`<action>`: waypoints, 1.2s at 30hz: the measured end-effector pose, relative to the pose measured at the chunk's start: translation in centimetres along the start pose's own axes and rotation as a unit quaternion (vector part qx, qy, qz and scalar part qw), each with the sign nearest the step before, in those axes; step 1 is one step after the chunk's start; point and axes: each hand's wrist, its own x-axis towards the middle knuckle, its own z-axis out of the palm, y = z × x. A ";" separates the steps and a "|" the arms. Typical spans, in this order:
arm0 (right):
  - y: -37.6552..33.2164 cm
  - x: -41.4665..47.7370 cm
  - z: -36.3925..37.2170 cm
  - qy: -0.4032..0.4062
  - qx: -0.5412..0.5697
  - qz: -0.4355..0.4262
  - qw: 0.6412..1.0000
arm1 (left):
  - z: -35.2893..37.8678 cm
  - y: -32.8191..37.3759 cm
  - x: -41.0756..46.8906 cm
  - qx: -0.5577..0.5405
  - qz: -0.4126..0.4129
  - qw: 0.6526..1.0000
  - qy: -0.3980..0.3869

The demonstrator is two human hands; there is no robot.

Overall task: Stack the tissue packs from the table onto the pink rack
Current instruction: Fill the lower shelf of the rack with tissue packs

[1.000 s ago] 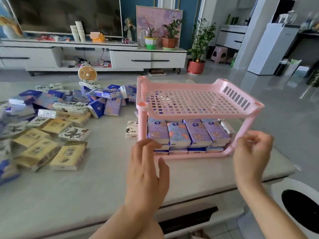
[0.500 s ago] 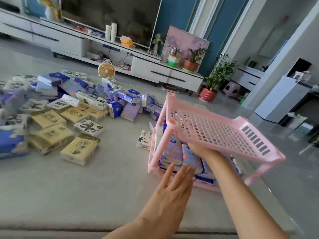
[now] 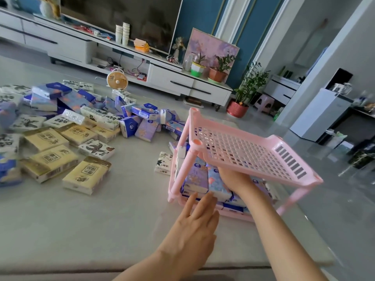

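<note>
Inside, right hand [image 3: 233, 176] (flat) presses packs [image 3: 205, 179].

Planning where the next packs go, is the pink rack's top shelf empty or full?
Empty: the top shelf shows only bare grid holes.

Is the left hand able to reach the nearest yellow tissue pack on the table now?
Probably yes: the left hand is open and empty, and bare table lies between it and the yellow tissue pack.
</note>
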 end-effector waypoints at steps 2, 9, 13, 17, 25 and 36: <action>0.5 -2.2 0.3 0.066 -0.008 -0.091 0.994 | -0.1 0.1 -0.2 -0.003 -0.013 1.000 -0.011; 0.6 -9.1 3.2 0.257 0.042 -0.320 0.911 | -2.9 -0.3 -0.8 -0.140 -0.012 0.987 0.073; -0.8 -10.4 4.3 0.239 0.051 -0.370 0.896 | -5.6 -1.9 -3.3 -0.257 -0.102 0.949 0.149; -1.6 -10.9 5.4 0.210 0.050 -0.407 0.888 | -6.8 -5.4 -7.5 -0.222 -0.183 0.946 0.149; -8.7 -11.2 9.5 0.005 0.034 -0.367 0.930 | -11.2 -14.9 -14.0 -0.058 -0.359 0.923 0.125; -16.5 -9.1 13.8 -0.099 -0.038 -0.337 0.936 | -14.8 -19.7 -14.4 -0.030 -0.433 0.889 0.145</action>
